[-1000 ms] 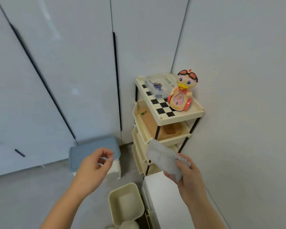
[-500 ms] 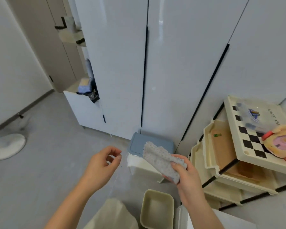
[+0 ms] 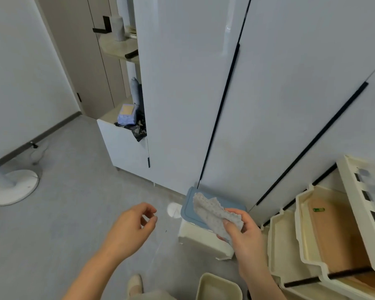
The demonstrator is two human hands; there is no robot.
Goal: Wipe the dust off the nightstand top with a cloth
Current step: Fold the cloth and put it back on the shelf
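My right hand (image 3: 246,237) grips a grey textured cloth (image 3: 212,213), which sticks up and to the left from between thumb and fingers. My left hand (image 3: 131,228) hovers to the left of it at about the same height, fingers loosely curled and holding nothing. The two hands are apart. The white nightstand is out of view in this frame.
A cream tiered rack (image 3: 312,239) with a checkered top stands at the right. A small stool with a blue-grey top (image 3: 187,207) sits behind the cloth. A cream bin (image 3: 218,287) is at the bottom. White wardrobe doors (image 3: 268,105) fill the back; a fan base (image 3: 11,187) lies far left.
The view has swung left, away from the corner: the rack and toy slid to the right edge and the nightstand left the frame. Both hands kept their pose, cloth still held.
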